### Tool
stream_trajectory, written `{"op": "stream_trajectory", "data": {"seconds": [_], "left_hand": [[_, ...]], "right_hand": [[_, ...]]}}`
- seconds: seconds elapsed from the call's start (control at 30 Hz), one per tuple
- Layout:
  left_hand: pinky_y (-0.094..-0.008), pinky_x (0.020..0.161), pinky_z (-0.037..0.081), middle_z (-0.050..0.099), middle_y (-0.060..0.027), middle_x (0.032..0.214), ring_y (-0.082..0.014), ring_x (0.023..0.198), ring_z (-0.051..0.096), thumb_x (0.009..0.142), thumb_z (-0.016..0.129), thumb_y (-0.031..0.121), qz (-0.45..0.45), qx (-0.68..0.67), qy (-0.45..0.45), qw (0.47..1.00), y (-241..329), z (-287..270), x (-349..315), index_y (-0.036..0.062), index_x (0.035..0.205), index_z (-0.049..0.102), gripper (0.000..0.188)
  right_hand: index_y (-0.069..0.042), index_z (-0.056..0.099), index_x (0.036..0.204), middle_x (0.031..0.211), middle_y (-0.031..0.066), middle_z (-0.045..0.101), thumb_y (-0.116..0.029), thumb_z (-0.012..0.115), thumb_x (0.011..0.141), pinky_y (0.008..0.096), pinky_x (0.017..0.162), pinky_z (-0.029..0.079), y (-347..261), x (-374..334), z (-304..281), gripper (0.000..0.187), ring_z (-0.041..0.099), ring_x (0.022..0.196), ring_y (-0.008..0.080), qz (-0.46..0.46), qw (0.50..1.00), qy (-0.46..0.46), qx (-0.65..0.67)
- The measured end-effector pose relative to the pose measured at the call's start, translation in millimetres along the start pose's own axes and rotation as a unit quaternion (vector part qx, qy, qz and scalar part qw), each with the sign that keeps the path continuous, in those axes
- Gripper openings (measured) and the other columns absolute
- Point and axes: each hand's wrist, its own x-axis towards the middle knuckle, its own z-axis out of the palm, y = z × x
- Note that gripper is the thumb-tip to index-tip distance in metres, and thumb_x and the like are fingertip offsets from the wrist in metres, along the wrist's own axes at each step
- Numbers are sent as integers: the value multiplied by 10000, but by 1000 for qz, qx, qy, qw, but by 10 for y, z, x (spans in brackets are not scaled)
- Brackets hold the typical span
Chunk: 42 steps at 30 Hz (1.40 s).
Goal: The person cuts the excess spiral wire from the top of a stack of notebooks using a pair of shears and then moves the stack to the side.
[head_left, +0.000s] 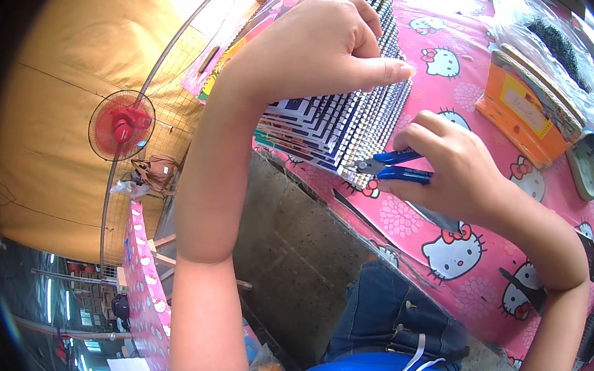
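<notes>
A stack of spiral-bound notebooks lies near the edge of the table, its rows of coils along the right side. Over the top of the stack my left hand is bent at the wrist. Its fingers curl down onto the notebooks with their tips partly hidden, while the thumb stretches out to the right. My right hand is closed around blue-handled cutting pliers. The pliers' metal jaws are at the coil ends at the near corner of the stack. The handles sit slightly apart.
A pink cartoon-print cloth covers the table. Toward the right are an orange box-like thing, a clear plastic bag with black coils, and a green slipper-shaped thing. A red fan stands at the left by a yellow curtain.
</notes>
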Motion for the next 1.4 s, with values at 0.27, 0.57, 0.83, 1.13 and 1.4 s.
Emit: {"op": "stream_trajectory", "data": {"seconds": [0.27,0.57,0.83,1.13,1.4], "left_hand": [[-370,732,501,584,-176,559,-268,816,664,786,705,385,-29,-13,12,999,31,4,-7,-22,555,639,472],[-360,787,489,615,-123,555,-241,933,658,802,701,414,-14,16,5,1000,20,4,-2,24,574,687,452],[-339,797,490,630,-101,566,-233,942,656,811,709,410,-17,-24,-3,1000,12,-2,2,29,609,708,432],[-329,844,454,625,-47,576,-219,974,618,832,727,354,-33,12,-33,999,86,-39,0,55,601,698,378],[-322,851,451,658,-34,616,-185,993,601,831,729,292,-49,23,-35,998,70,-45,-1,54,628,721,313]], "right_hand": [[-54,594,910,873,131,563,-312,765,758,442,697,495,41,33,83,345,605,773,310,-32,999,19,14],[13,632,944,828,182,627,-436,728,802,437,722,516,-12,112,-55,481,653,816,315,197,951,-145,188],[-37,564,1014,925,138,542,-359,735,784,433,712,495,25,-53,142,432,603,808,306,-118,973,104,-166],[21,619,783,675,149,633,-388,710,842,388,570,531,-14,210,-130,423,654,559,268,359,834,-246,338],[-56,566,1067,1008,133,543,-382,732,794,442,858,436,129,-192,53,457,583,967,286,-19,996,-31,-81]]}}
